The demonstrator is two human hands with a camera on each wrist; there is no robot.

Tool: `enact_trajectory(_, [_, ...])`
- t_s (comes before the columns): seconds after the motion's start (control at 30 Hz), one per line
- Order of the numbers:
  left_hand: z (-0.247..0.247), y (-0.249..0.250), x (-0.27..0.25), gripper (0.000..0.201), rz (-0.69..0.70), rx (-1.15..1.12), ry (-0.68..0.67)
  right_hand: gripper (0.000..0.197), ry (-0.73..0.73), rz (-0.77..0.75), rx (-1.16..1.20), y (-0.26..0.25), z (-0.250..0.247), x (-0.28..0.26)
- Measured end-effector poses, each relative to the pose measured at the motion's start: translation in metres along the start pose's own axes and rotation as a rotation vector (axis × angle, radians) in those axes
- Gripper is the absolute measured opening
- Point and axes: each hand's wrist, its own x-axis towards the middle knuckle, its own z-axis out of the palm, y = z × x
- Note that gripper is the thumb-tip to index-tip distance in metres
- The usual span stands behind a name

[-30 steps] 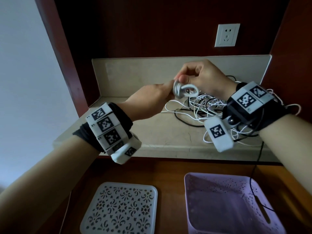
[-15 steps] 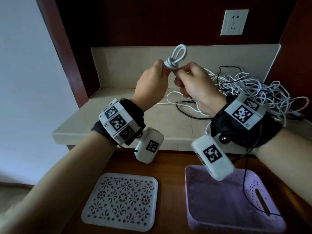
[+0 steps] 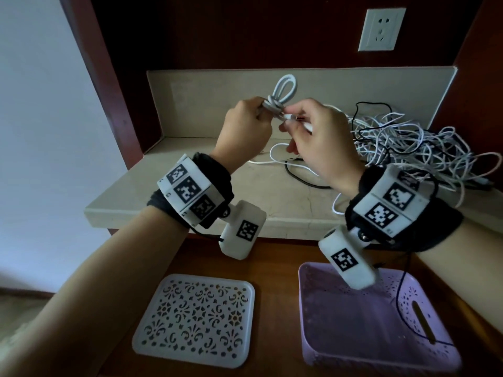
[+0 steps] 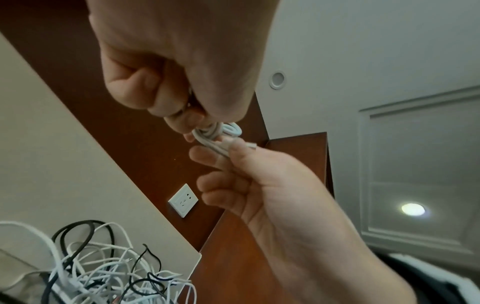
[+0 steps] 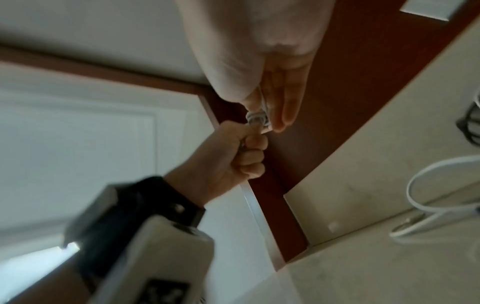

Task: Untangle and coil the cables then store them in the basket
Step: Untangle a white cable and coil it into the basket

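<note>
A small coiled white cable (image 3: pixel 280 96) is held up above the stone shelf, its loops standing upward. My left hand (image 3: pixel 246 126) grips the coil's wrapped middle (image 4: pixel 210 131) with curled fingers. My right hand (image 3: pixel 318 131) pinches the cable's free end with its white plug (image 3: pixel 298 122) just right of the coil (image 5: pixel 257 119). A tangle of white and black cables (image 3: pixel 413 148) lies on the shelf at the right. The purple basket (image 3: pixel 313 317) stands on the wooden surface below my right wrist.
A white perforated lid (image 3: pixel 196 319) lies left of the basket. The stone shelf (image 3: pixel 168 197) has a raised back wall, and dark wood panels close it in on both sides. A wall socket (image 3: pixel 381 29) sits above the tangle. A thin black cord (image 3: pixel 400 308) hangs into the basket.
Both hands lifted the coil from low over the shelf to well above it. The right hand moved from over the coil to its right side, now pinching the plug end.
</note>
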Motion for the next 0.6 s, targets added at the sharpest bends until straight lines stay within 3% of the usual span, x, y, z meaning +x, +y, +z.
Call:
enact_trajectory(0.13, [0.003, 0.002, -0.003, 0.031, 0.115, 0.134, 0.036, 0.015, 0.124, -0.399, -0.272, 0.003, 0.000, -0.003])
enact_trajectory(0.2, [0.003, 0.002, -0.007, 0.046, 0.222, 0.166, 0.017, 0.015, 0.146, -0.461, -0.288, 0.004, -0.001, -0.002])
enact_trajectory(0.27, [0.001, -0.001, -0.010, 0.052, 0.288, 0.152, -0.052, 0.014, 0.121, -0.388, -0.168, 0.003, -0.003, 0.001])
enact_trajectory(0.43, [-0.010, -0.001, -0.012, 0.056, 0.297, 0.097, -0.189, 0.009, -0.004, -0.104, 0.131, -0.001, -0.004, 0.001])
enact_trajectory(0.6, [-0.014, 0.003, -0.014, 0.044, 0.184, -0.156, -0.311, 0.017, -0.034, -0.101, 0.331, -0.004, -0.012, 0.004])
